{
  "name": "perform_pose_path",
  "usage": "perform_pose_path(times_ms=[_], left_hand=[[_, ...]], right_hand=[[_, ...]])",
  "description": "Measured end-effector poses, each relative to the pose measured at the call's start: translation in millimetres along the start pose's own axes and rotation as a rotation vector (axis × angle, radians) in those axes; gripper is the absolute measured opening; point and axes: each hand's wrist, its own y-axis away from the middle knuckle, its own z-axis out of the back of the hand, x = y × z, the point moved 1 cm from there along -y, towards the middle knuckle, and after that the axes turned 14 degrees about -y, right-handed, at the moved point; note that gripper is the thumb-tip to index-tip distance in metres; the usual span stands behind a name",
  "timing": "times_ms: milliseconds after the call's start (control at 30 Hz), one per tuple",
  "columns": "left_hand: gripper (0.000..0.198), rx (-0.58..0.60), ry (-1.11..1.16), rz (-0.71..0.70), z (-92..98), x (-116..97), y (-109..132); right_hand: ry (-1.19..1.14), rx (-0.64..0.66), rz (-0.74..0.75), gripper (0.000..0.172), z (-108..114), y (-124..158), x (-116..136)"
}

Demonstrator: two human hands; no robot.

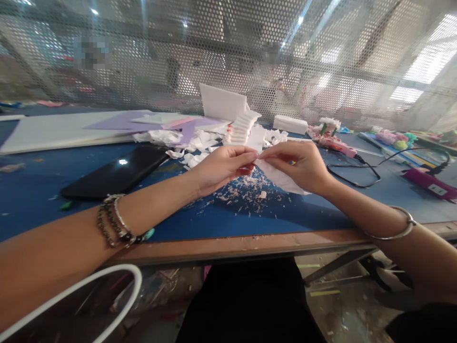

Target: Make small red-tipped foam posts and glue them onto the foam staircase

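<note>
Above the blue tabletop (pixel 171 209), my left hand (pixel 221 166) and my right hand (pixel 303 164) meet fingertip to fingertip. Both are closed in a pinch at one corner of a thin white sheet (pixel 282 178), which looks like paper or thin foam. The rest of the sheet slants down to the right under my right hand. What exactly lies between the fingertips is too small to make out. Small white and pinkish scraps (pixel 246 190) are scattered below. Just behind the hands stands a stack of white folded pieces (pixel 243 127) with red spots along its left side.
A black phone (pixel 117 174) lies at left, before white and purple sheets (pixel 67 128). Crumpled white pieces (pixel 202 140) surround the stack. At right are a pink tool (pixel 341 148) with a black cable and a purple power strip (pixel 428 183). A perforated metal screen (pixel 228 52) rises behind.
</note>
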Motion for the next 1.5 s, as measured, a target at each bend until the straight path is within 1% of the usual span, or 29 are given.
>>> perform_pose_path(times_ms=[100,167,233,367,467,533,633,700,767,900,1067,1133,1233,1300,1367,1433,1500], left_hand=[[0.012,-0.027,0.0,-0.024,-0.9,-0.3,-0.3],[0.011,-0.037,-0.015,-0.055,-1.5,-0.2,-0.5],[0.011,-0.036,-0.041,-0.076,-2.1,-0.2,-0.7],[0.013,-0.04,-0.08,-0.079,-3.0,-0.5,-0.5],[0.014,-0.028,-0.083,-0.091,-2.5,0.1,-0.7],[0.017,-0.007,-0.082,-0.085,-1.7,1.2,-1.0],[0.018,0.014,-0.074,-0.06,-0.7,2.9,-1.5],[0.017,0.018,-0.068,-0.043,-0.9,3.7,-1.7],[0.015,0.027,-0.064,-0.032,-1.8,4.0,-1.9],[0.013,0.032,-0.059,-0.021,-3.4,3.5,-2.1],[0.013,0.044,-0.069,-0.028,-5.0,0.9,0.2],[0.014,0.035,-0.072,-0.033,-5.8,-0.1,1.3],[0.017,0.004,-0.096,-0.066,-5.7,-0.4,1.5],[0.019,-0.026,-0.167,-0.124,-4.1,-0.3,0.9],[0.021,-0.051,-0.309,-0.2,-1.9,-0.6,0.7],[0.022,-0.069,-0.455,-0.272,-0.3,-1.6,1.2],[0.022,-0.079,-0.551,-0.328,0.1,-3.0,2.4]], right_hand=[[-0.186,-0.023,-0.144,0.017,-0.2,-0.4,-2.9],[-0.26,0.006,-0.185,0.018,-0.6,-0.9,-4.6],[-0.261,0.015,-0.177,0.018,-1.1,-1.3,-5.7],[-0.198,-0.038,-0.163,0.016,-1.5,-1.5,-6.5],[-0.168,-0.011,-0.138,0.016,-0.9,-1.6,-3.3],[-0.049,0.012,-0.066,0.016,0.4,-1.9,0.3],[0.2,0.044,0.121,0.016,2.8,-2.1,3.6],[0.319,0.089,0.244,0.017,4.0,-1.4,2.6],[0.411,0.153,0.313,0.019,4.8,-0.1,0.5],[0.584,0.241,0.31,0.024,5.4,2.0,1.5],[0.75,0.258,0.325,0.027,4.9,1.6,7.1],[0.735,0.235,0.342,0.026,4.9,0.9,5.2],[0.593,0.166,0.309,0.023,5.0,-0.4,0.3],[0.469,0.119,0.247,0.018,4.6,-1.0,-1.9],[0.356,0.091,0.159,0.015,3.5,-1.2,-2.3],[0.242,0.067,0.056,0.013,2.1,-1.3,-1.6],[0.146,0.036,-0.045,0.014,0.9,-1.2,-1.1]])
